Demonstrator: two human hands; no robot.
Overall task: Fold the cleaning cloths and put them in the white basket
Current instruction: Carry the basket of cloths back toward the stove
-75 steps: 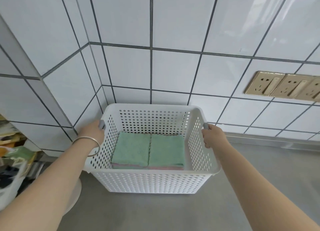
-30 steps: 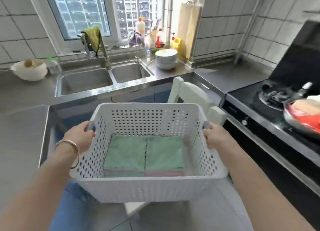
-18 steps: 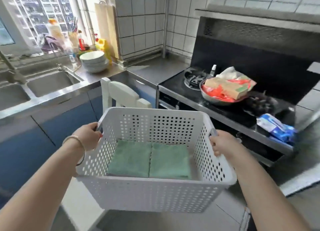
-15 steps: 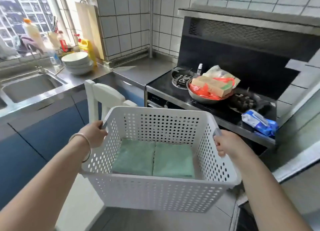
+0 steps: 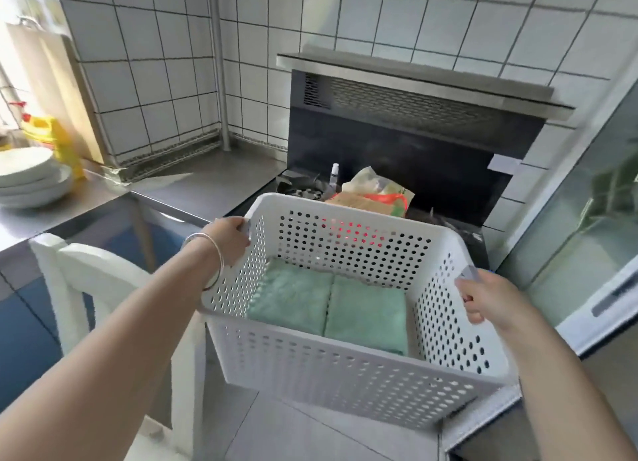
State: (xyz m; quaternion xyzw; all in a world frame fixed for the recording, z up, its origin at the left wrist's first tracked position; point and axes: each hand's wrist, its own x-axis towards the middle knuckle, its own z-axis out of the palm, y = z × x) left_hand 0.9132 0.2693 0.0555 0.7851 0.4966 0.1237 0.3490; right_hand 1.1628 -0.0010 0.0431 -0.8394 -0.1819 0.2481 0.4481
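She carried the basket (image 5: 348,374) in mid-air, tilted down toward her right, with the left hand (image 5: 230,241) curled over the left handle and the right hand (image 5: 483,300) clasping the grey handle on the other side. Two folded green cloths (image 5: 328,303) lay flat, side by side, on its floor. The far rim hung close over the stove (image 5: 445,219), just in front of a bag (image 5: 373,193) sitting there, so a careless swing could have knocked that over, I thought; more tilt might have slid the cloths into the low corner and spoiled the folds. Half a second earlier the basket had been held more level, and the view had since swung right, losing the sink and bringing a glass door (image 5: 587,219) into sight.
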